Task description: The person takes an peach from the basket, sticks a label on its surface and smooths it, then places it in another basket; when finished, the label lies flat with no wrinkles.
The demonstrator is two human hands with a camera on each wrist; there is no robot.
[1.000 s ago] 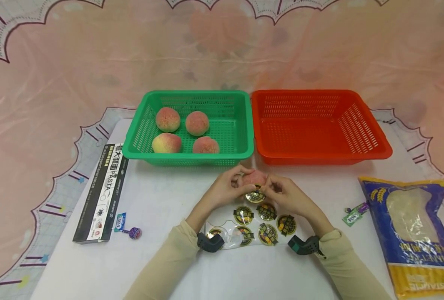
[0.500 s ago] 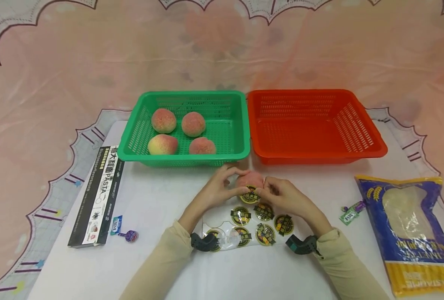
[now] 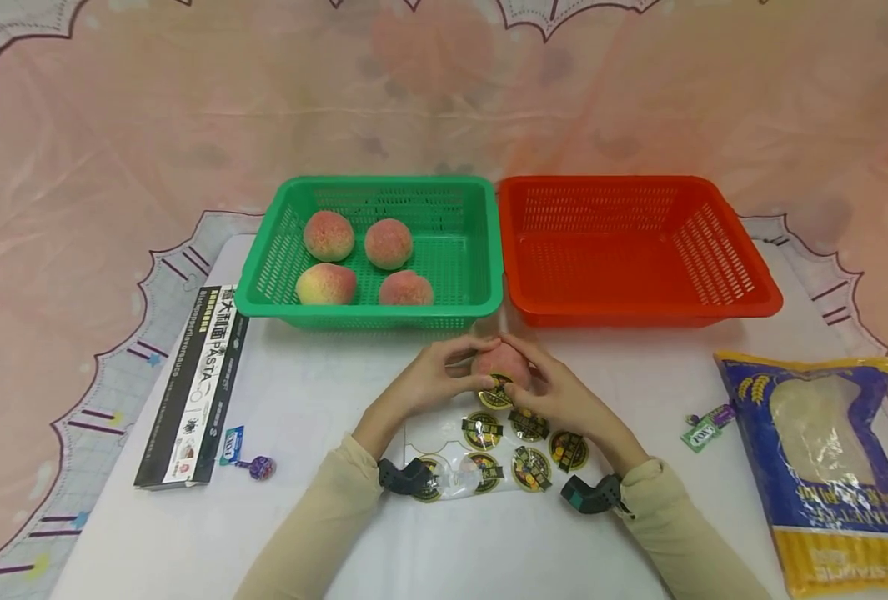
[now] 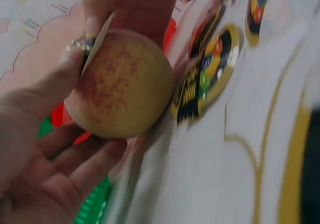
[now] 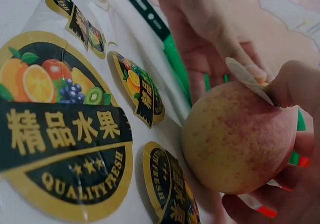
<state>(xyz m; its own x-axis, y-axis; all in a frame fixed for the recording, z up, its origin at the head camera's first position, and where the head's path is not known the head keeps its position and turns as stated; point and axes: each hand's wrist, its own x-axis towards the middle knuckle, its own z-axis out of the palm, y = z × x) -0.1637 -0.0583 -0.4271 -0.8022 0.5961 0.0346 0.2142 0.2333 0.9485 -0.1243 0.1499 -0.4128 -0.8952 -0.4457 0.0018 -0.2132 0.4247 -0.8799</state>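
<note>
A peach (image 3: 500, 358) is between my two hands, just in front of the baskets. My left hand (image 3: 438, 377) curls round its left side, fingers behind and below it in the left wrist view. My right hand (image 3: 564, 393) cups the other side, fingertips reaching over the far side. Both thumbs press a round black-and-gold fruit sticker (image 3: 495, 392) at the peach's near face. Seen almost edge-on in the right wrist view, the sticker (image 5: 247, 80) has part of its rim standing off the skin. Below lies a clear sheet (image 3: 439, 435) with several similar stickers.
The green basket (image 3: 368, 311) holds several peaches; beside it stands a red basket (image 3: 646, 320). At left lie a pasta box (image 3: 192, 387), a small green-blue packet (image 3: 231, 446) and a lollipop (image 3: 261, 467). At right are a blue-yellow bag (image 3: 826, 475) and a green-purple sweet (image 3: 708, 427).
The peach has come slightly nearer the sticker sheet. My right fingers have moved from its right side up and round its far side, while my left hand keeps its grip.
</note>
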